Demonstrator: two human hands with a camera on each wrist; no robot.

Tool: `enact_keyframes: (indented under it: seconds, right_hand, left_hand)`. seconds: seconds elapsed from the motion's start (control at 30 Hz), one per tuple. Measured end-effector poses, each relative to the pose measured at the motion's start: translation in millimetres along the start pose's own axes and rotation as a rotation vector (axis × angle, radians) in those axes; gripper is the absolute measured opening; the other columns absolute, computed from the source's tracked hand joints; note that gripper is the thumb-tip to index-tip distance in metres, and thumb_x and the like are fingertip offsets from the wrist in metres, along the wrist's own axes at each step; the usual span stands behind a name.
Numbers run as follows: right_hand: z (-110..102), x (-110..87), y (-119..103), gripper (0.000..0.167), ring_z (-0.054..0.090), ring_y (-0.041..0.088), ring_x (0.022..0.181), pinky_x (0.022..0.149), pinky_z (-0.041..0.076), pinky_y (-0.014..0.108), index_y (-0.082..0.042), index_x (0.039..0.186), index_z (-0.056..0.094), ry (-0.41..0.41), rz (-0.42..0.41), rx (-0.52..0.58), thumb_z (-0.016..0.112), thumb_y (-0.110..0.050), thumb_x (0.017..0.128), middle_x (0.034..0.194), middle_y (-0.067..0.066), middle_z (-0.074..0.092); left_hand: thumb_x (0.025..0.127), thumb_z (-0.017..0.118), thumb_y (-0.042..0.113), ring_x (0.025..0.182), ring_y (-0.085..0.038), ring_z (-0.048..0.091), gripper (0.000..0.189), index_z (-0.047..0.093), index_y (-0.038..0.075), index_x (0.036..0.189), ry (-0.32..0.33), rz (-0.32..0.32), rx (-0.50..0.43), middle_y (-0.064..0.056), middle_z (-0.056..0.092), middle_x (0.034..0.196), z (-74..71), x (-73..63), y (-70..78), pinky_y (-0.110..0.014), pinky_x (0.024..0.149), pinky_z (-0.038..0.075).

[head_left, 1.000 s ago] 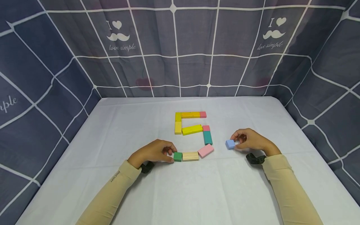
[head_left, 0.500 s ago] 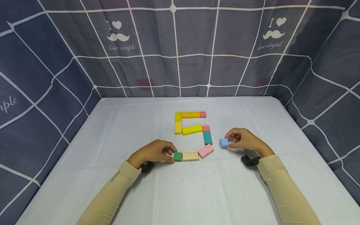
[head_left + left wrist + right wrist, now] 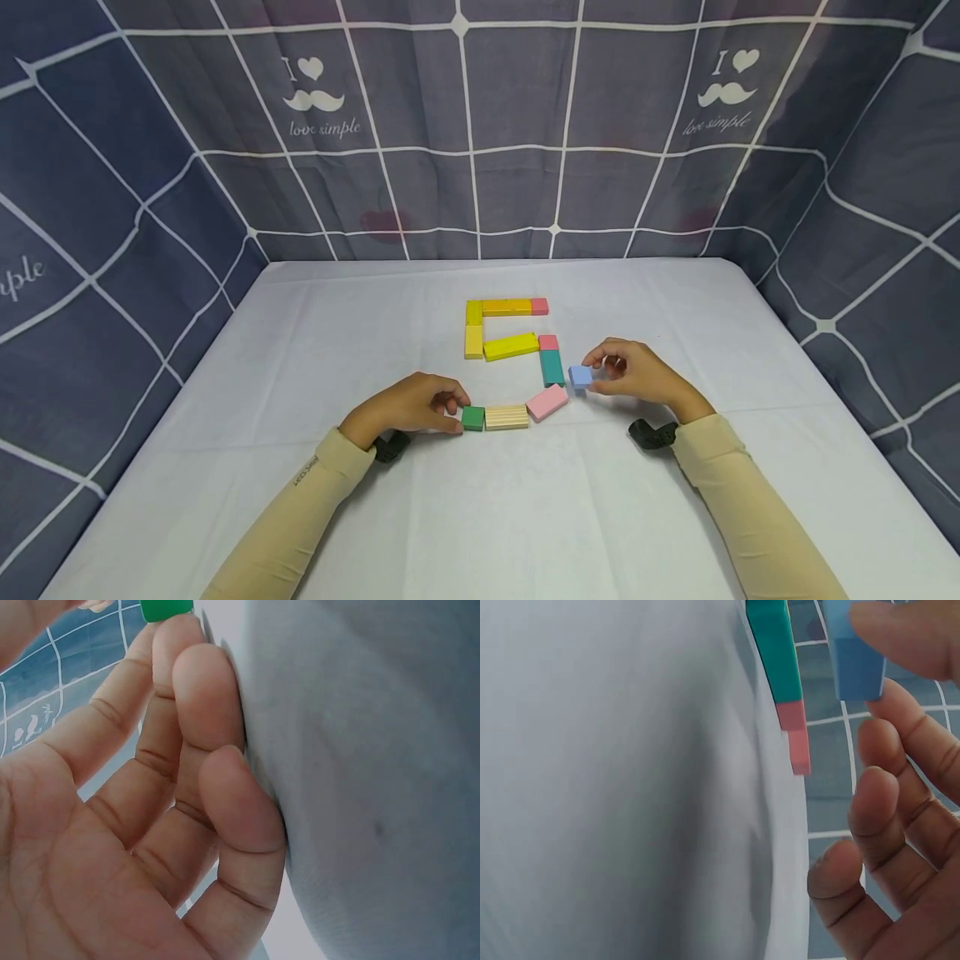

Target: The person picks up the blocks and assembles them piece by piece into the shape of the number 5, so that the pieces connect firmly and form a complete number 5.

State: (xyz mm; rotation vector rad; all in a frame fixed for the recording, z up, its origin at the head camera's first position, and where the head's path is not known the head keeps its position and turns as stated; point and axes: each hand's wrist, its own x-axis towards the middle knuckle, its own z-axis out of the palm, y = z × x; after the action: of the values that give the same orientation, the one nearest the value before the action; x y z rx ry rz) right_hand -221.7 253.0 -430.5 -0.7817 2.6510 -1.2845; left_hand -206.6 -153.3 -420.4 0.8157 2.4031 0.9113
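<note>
My right hand (image 3: pixel 636 371) pinches a small light-blue block (image 3: pixel 581 377) between thumb and fingers, just right of the teal block (image 3: pixel 551 367). In the right wrist view the blue block (image 3: pixel 857 664) shows a gap from the teal block (image 3: pixel 776 656) and looks raised off the cloth. My left hand (image 3: pixel 412 406) holds a small green block (image 3: pixel 472 418) by its left end, thumb in front and a finger behind. The green block sits beside a ridged wooden block (image 3: pixel 506 417), followed by a tilted pink block (image 3: pixel 547 403). In the left wrist view only the green block's end (image 3: pixel 166 609) shows.
Farther back, yellow blocks (image 3: pixel 512 347) and small pink blocks (image 3: pixel 539 307) continue the line of blocks, which bends like a 5. All lie on a white-clothed table (image 3: pixel 480 508). Grey gridded curtains (image 3: pixel 517 192) enclose the back and sides.
My right hand has carried the light-blue block leftward, close to the teal and pink blocks. My left hand has stayed at the green block.
</note>
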Motion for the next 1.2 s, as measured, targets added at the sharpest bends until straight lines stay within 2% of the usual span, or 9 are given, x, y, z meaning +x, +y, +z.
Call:
enact_keyframes:
  seconds: [0.33,1.2]
  right_hand:
    - [11.2,5.9,-3.0,0.029,0.053,0.019,0.082,0.073,0.046,0.025,-0.001,0.11,0.077,0.008,-0.053,0.003,0.091,-0.003,0.084,0.096,0.005,0.066]
    - [31.0,22.3,-16.9,0.03,0.056,0.024,0.085,0.075,0.048,0.03,-0.002,0.109,0.075,-0.017,-0.066,0.006,0.092,-0.004,0.084,0.098,0.006,0.067]
  left_hand:
    - [0.09,0.089,0.015,0.077,-0.01,0.053,0.026,0.075,0.008,0.112,0.0,0.009,0.006,0.005,0.063,0.089,-0.2,-0.7,-0.4,-0.023,0.071,0.045]
    - [0.09,0.089,0.014,0.078,-0.01,0.053,0.028,0.075,0.007,0.113,-0.004,0.0,-0.014,0.005,0.063,0.089,0.6,-1.7,0.1,-0.023,0.072,0.045]
